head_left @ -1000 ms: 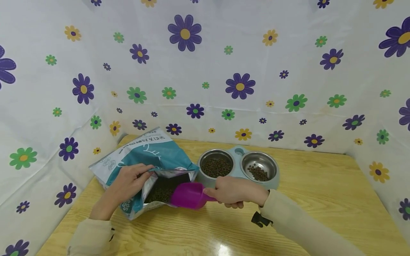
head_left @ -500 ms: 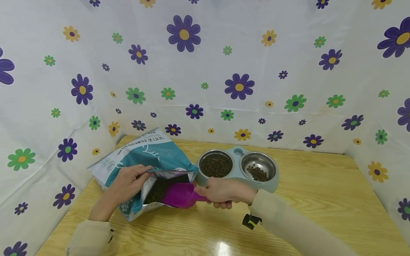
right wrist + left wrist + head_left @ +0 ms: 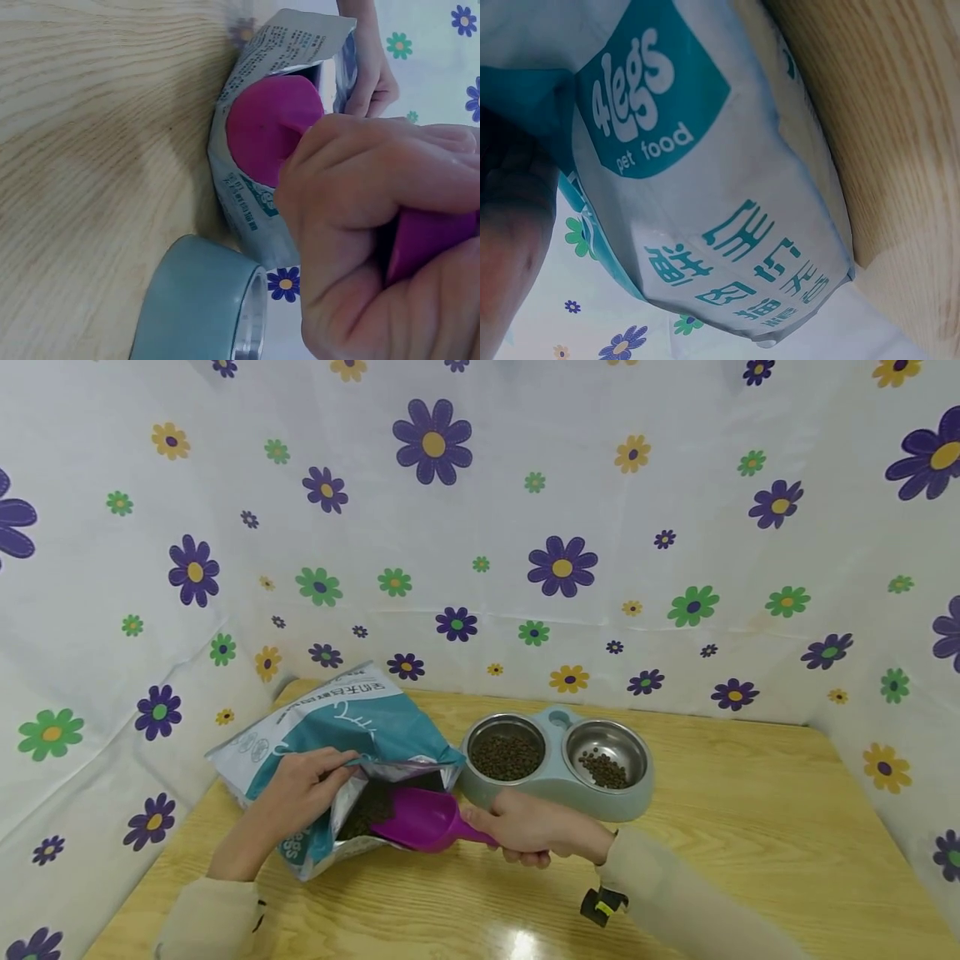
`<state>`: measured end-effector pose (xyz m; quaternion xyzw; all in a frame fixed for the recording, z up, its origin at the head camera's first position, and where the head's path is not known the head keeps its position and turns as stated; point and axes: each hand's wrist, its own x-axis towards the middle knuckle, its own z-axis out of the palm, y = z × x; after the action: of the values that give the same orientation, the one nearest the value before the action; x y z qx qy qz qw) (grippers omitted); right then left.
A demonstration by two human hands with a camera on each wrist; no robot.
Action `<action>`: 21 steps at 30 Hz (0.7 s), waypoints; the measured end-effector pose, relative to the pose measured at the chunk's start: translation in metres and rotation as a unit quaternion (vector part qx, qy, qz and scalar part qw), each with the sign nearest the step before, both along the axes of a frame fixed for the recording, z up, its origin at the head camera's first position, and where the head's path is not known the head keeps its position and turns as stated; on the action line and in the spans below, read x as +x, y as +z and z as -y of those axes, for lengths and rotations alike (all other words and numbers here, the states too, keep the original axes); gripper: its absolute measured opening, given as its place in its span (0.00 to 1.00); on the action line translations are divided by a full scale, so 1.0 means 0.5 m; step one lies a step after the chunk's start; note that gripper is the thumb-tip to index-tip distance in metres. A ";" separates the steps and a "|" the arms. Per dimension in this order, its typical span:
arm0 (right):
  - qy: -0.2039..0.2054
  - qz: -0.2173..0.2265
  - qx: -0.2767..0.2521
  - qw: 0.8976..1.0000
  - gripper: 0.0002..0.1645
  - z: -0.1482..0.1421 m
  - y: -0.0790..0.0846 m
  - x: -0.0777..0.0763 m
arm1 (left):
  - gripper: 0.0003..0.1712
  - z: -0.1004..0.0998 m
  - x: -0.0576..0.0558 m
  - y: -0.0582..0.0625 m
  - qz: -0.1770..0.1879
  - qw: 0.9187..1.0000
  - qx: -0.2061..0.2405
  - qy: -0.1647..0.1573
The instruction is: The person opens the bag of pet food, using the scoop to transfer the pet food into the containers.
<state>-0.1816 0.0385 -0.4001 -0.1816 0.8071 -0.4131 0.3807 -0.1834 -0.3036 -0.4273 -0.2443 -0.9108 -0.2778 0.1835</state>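
A teal and white pet food bag [image 3: 375, 710] lies on its side at the left of the table, its mouth facing me. My left hand [image 3: 296, 793] pinches the upper edge of that mouth and holds it apart. In my right hand [image 3: 525, 827] is the handle of a magenta scoop [image 3: 423, 820], whose front end sits inside the bag mouth against the brown kibble [image 3: 367, 810]. The right wrist view shows the back of the scoop [image 3: 262, 127] and my fingers curled round its handle. The left wrist view has the bag's printed side [image 3: 697, 225].
Right of the bag stands a pale blue double feeder [image 3: 555, 772]. Its left steel bowl [image 3: 504, 717] holds much kibble, its right steel bowl [image 3: 637, 743] a small heap. Flower-printed cloth [image 3: 495, 527] walls the wooden table [image 3: 750, 827] at the back and sides.
My right hand has moved left, pushing the scoop deeper into the bag mouth, then slightly down and right. The left hand and the bag have hardly moved.
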 end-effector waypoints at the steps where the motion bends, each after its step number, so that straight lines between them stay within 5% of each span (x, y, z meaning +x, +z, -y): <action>1: -0.001 0.002 -0.003 1.000 0.34 -0.001 -0.002 0.001 | 0.13 0.000 0.000 0.001 0.000 1.000 0.000 0.000; 12: 0.006 -0.024 0.004 1.000 0.33 0.020 -0.004 -0.007 | 0.13 -0.006 0.001 0.005 0.001 1.000 -0.003 0.002; 21: 0.007 -0.056 -0.033 0.998 0.37 0.012 -0.050 -0.006 | 0.13 -0.003 0.003 0.003 0.008 1.000 -0.003 0.010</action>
<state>-0.1846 0.0325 -0.4250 -0.2225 0.8117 -0.4264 0.3313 -0.1820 -0.3019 -0.4257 -0.2332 -0.9155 -0.2751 0.1784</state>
